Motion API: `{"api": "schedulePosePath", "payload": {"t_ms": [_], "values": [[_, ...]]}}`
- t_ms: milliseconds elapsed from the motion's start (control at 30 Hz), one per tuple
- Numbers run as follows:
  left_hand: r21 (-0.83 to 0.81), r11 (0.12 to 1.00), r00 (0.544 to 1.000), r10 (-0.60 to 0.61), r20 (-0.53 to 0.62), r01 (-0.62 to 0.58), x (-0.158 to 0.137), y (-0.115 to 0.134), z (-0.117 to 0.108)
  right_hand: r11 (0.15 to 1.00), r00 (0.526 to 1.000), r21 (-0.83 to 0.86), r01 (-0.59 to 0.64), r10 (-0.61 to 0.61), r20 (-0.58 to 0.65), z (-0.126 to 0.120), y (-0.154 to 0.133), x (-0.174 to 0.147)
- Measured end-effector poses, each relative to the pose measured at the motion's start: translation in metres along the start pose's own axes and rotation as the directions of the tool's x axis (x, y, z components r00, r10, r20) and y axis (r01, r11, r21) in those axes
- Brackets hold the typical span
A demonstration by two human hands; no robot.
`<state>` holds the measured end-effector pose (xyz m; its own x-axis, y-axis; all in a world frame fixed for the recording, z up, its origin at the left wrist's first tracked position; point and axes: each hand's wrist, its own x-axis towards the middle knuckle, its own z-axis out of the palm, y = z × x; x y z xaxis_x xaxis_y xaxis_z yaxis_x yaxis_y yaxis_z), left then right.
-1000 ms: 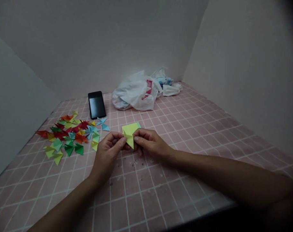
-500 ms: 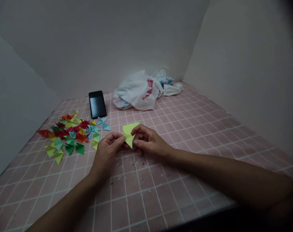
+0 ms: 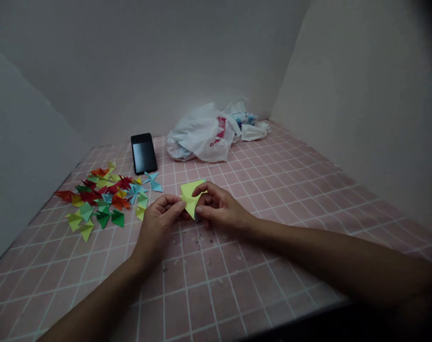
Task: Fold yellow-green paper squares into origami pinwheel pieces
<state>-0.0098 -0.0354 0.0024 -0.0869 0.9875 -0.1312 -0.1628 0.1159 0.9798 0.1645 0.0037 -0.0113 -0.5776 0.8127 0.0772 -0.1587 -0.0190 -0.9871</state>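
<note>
A folded piece of yellow origami paper (image 3: 190, 195) is held up between my hands, a point of it facing down toward me. My left hand (image 3: 163, 211) pinches its left side between thumb and fingers. On the other side, my right hand (image 3: 221, 206) has its thumb and curled fingers closed at the paper's lower right edge, with the index finger bent over the face. The fingers cover part of the right side. To the left lies a spread of small folded paper figures (image 3: 102, 218) in red, orange, yellow, green and blue.
A black smartphone (image 3: 144, 154) lies behind the paper figures. Against the back wall rests a crumpled white plastic bag (image 3: 203, 135), with a smaller blue-and-white bundle (image 3: 245, 118) beside it. The tabletop (image 3: 308, 190) has a pink grid pattern, and pale walls enclose three sides.
My right index finger has lifted slightly off the yellow paper, and more of its face shows flat. My left hand stays nearly in place.
</note>
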Motion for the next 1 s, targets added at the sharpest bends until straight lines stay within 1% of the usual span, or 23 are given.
{"api": "schedulePosePath", "payload": {"t_ms": [100, 167, 267, 400, 500, 633, 733, 833, 1000], "values": [[-0.015, 1.000, 1.000, -0.001, -0.001, 0.001, 0.0011, -0.0019, -0.0005, 1.000, 1.000, 0.002, 0.031, -0.031, 0.001, -0.0008, 0.0035, 0.0010], [-0.024, 1.000, 1.000, 0.002, -0.006, -0.002, 0.0015, -0.0027, -0.0004, 0.997, 0.997, -0.022, 0.079, -0.079, -0.002, -0.0014, 0.0059, 0.0017], [-0.017, 1.000, 1.000, 0.000, -0.015, 0.000, 0.0014, -0.0023, 0.0002, 0.983, 0.988, -0.109, 0.149, -0.153, -0.033, -0.0021, 0.0079, 0.0022], [-0.008, 1.000, 1.000, -0.025, -0.013, 0.025, 0.0010, -0.0009, 0.0008, 0.954, 0.975, -0.227, 0.196, -0.214, -0.057, -0.0031, 0.0069, 0.0013], [-0.026, 0.999, 0.999, -0.040, -0.003, 0.040, 0.0009, -0.0006, 0.0013, 0.918, 0.958, -0.305, 0.254, -0.281, -0.049, -0.0037, 0.0062, 0.0001], [-0.066, 0.997, 0.999, -0.047, 0.010, 0.047, 0.0003, -0.0008, 0.0024, 0.835, 0.922, -0.421, 0.356, -0.387, 0.012, -0.0042, 0.0066, -0.0003], [-0.096, 0.993, 0.997, -0.069, 0.021, 0.071, -0.0003, -0.0009, 0.0036, 0.789, 0.904, -0.476, 0.388, -0.426, 0.031, -0.0046, 0.0067, 0.0000], [-0.109, 0.991, 0.997, -0.074, 0.037, 0.078, -0.0003, -0.0010, 0.0045, 0.798, 0.907, -0.470, 0.376, -0.421, 0.011, -0.0046, 0.0066, 0.0000], [-0.112, 0.989, 0.995, -0.086, 0.057, 0.092, -0.0005, -0.0012, 0.0042, 0.883, 0.934, -0.342, 0.320, -0.354, -0.040, -0.0034, 0.0069, -0.0003]]}}
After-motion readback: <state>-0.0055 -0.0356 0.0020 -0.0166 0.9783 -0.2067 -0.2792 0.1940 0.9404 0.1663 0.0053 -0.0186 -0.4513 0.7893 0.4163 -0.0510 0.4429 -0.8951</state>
